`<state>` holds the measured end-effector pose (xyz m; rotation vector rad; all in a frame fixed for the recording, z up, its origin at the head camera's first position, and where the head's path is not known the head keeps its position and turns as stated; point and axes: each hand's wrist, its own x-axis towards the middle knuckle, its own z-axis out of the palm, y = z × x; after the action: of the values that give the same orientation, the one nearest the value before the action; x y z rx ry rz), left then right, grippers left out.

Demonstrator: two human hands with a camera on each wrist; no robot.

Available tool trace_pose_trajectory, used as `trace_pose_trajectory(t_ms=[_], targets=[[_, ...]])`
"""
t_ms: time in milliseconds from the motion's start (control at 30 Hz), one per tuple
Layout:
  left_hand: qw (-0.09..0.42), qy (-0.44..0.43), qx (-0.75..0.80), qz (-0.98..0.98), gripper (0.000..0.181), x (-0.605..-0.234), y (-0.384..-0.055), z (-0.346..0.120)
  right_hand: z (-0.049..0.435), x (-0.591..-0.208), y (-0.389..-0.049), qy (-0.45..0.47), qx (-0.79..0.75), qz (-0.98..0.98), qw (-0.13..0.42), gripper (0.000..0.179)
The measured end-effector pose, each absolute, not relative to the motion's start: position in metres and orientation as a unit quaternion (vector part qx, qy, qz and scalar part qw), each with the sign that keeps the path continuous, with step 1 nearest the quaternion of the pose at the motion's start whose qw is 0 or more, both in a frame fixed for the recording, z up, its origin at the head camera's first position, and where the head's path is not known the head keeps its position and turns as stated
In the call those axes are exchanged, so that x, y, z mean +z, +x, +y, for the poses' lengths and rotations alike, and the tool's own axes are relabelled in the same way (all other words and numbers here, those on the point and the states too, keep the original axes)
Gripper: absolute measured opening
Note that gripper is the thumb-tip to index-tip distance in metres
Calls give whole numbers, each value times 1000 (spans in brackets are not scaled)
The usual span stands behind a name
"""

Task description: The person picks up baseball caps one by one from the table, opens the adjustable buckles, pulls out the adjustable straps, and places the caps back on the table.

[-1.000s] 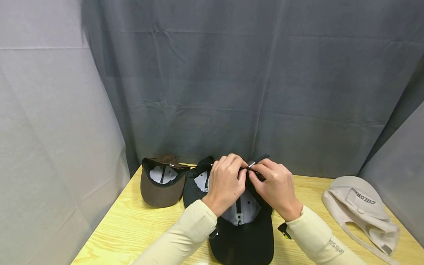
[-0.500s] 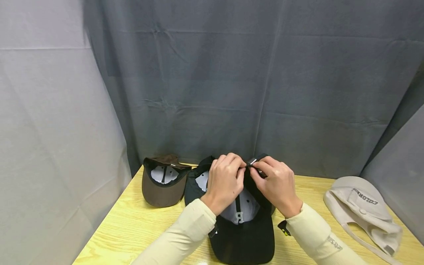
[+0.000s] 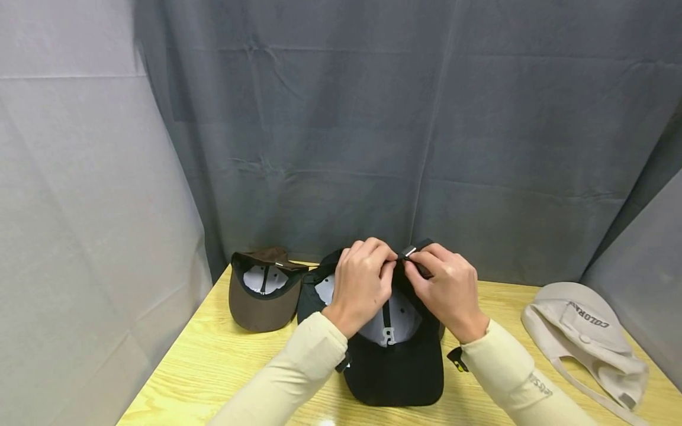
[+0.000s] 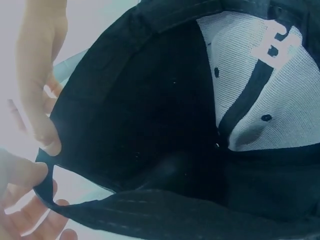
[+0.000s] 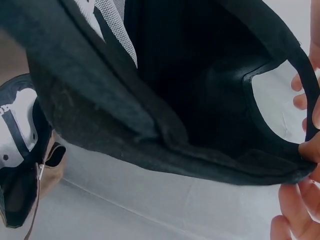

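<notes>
A black baseball cap (image 3: pixel 396 378) is turned with its open underside and white-lined inside toward me, its brim pointing down. My left hand (image 3: pixel 362 287) pinches the strap at the back of the cap. Close beside it, my right hand (image 3: pixel 447 290) pinches the same strap near a small metal buckle (image 3: pixel 409 252). In the left wrist view, fingertips (image 4: pixel 47 142) hold the strap beside the cap's rear opening. Fingers (image 5: pixel 295 205) grip the strap's edge at the right of the right wrist view. The strap's exact threading is hidden by the fingers.
A second dark cap (image 3: pixel 310 302) lies partly behind my left hand. Left of it is a brown cap (image 3: pixel 261 310), underside showing. A beige cap (image 3: pixel 581 337) with a long loose strap lies at the right of the wooden table (image 3: pixel 186 367). Grey curtains (image 3: pixel 330 130) enclose the table.
Both hands and the black cap have risen slightly, away from me. Near the buckle the strap end has shifted a little between the fingers. The other caps stay put.
</notes>
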<state>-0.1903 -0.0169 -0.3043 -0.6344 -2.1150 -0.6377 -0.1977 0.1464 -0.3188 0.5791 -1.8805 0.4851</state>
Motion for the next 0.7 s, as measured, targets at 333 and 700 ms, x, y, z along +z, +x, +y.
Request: trace_pose_trajectory(t_ms=[333, 700], targets=[[390, -248, -257, -849, 8, -299, -194, -14, 149, -313, -199, 225, 205, -799, 518, 4], [393, -248, -236, -854, 11, -299, -195, -10, 149, -313, -199, 230, 201, -788, 534, 7]])
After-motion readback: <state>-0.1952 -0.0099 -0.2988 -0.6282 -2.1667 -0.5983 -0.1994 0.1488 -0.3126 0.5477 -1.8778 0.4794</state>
